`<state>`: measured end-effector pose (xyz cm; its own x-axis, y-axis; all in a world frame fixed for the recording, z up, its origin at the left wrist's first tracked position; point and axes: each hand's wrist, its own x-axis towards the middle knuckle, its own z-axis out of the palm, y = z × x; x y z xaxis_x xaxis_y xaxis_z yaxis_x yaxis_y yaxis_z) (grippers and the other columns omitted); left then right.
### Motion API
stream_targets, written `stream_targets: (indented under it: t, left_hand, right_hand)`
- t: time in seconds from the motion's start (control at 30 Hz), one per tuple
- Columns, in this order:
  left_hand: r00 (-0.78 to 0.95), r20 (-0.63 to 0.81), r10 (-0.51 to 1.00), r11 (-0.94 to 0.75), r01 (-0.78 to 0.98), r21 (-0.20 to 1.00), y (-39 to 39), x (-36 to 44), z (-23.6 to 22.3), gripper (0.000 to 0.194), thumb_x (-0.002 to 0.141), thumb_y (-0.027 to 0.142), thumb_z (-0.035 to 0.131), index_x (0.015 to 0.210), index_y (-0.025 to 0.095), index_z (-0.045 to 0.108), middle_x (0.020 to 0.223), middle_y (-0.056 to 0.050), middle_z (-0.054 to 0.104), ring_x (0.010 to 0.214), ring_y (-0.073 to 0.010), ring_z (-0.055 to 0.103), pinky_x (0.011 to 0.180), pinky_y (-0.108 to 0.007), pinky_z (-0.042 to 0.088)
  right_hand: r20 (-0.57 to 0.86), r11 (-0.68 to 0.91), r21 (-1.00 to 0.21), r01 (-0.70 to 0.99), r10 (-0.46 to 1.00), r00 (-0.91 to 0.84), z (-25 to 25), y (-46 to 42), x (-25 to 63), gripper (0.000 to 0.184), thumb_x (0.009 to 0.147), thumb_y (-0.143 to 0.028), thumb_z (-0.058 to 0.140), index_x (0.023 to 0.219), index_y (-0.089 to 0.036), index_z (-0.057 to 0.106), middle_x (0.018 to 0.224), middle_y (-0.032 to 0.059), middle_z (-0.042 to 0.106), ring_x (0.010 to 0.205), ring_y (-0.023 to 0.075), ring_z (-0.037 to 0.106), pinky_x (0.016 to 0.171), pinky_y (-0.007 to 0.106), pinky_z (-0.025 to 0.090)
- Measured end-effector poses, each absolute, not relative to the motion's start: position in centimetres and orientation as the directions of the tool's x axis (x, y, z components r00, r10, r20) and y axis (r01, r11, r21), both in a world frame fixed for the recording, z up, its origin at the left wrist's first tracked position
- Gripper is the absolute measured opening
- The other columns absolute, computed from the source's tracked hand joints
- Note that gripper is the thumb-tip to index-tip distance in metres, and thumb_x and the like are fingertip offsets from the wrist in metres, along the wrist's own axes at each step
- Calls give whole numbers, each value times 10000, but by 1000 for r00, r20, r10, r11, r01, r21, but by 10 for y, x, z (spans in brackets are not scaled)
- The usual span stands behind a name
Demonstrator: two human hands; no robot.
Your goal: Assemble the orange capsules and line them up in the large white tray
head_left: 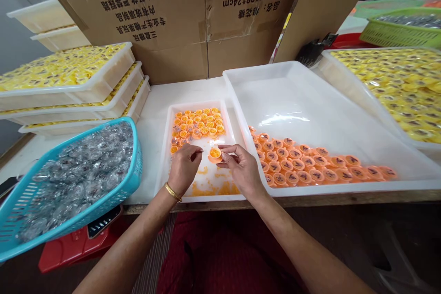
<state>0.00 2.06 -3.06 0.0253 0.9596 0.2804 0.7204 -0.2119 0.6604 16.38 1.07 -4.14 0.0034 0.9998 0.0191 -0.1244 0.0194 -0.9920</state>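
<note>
My left hand (pixel 184 168) hovers over a small white tray (pixel 164 165), its fingers pinched on a thin small thing I cannot make out. My right hand (pixel 241 169) pinches a small orange cup (pixel 215 153) just right of it. More orange cups (pixel 198 126) fill the far half of that tray, and orange smears mark its near half. To the right, rows of capped orange cups (pixel 310 165) lie along the near wall of a large white tray (pixel 292 96).
A blue basket (pixel 136 165) of clear caps sits tilted at the left edge. Stacked white trays (pixel 103 85) of yellow cups stand behind it. Another tray of yellow cups (pixel 396 82) and a green basket (pixel 396 32) are at the right. Cardboard boxes (pixel 172 14) form the back wall.
</note>
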Motion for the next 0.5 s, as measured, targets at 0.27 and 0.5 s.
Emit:
stream_targets:
  t: [0.27, 0.5]
  left_hand:
    - [228, 371, 900, -375, 839, 394, 3, 7, -11, 218, 865, 144, 451, 962, 185, 642, 848, -56, 590, 734, -147, 585, 687, -272, 476]
    - [163, 263, 951, -306, 617, 724, -2, 6, 1, 187, 816, 206, 574, 981, 154, 644, 923, -67, 633, 679, -115, 631, 627, -243, 527]
  right_hand:
    - [36, 31, -987, -156, 999, -28, -46, 8, 150, 200, 816, -395, 606, 834, -196, 611, 1092, 64, 667, 833, 179, 681, 772, 370, 601]
    - [74, 67, -983, -168, 997, -32, -45, 8, 154, 135, 835, -330, 584, 843, -196, 602, 1112, 66, 655, 887, 176, 668, 791, 359, 590]
